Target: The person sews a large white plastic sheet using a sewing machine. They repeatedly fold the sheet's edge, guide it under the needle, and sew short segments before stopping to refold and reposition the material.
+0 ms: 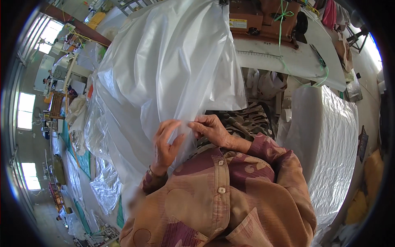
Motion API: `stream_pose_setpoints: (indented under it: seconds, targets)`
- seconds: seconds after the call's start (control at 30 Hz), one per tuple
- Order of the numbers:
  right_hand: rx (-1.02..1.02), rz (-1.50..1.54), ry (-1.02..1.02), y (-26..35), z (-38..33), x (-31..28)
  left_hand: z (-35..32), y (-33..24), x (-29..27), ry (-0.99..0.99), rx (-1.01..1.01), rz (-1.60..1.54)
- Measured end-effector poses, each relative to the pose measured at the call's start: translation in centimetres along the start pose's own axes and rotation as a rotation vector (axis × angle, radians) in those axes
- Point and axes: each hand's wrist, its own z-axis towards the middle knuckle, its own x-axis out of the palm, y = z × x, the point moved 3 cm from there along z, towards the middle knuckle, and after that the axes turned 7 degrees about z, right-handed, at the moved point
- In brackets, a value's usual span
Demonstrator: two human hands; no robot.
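Near the shirt front, right hand pinches translucent plastic sheet; left hand half-curled alongside, thumb parted from fingers.

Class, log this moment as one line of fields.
left hand: at plastic sheet, grip unclear | right hand: pinching plastic sheet | brown machine: ahead, rightward | folded plastic: right side

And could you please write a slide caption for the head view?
Bare left hand and right hand, close together at the edge of a translucent white plastic sheet.
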Motion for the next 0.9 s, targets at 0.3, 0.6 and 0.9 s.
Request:
stream_pose_setpoints:
  seconds: [0.3,0.6,0.9]
  targets:
    - [-0.058,-0.025,0.039,-1.1,-0.6,-0.8,3.4,0.0,3.8,0.19,-0.248,-0.239]
    - [-0.391,-0.927,-0.158,1.7,-3.9,-0.9,0.1,2.3,4.9,0.052,-0.408,-0.369]
    - [-0.565,-1.113,-0.074,4.6,-3.4,2.5,0.5,-2.1,-0.2,0.1,-0.012,0.059]
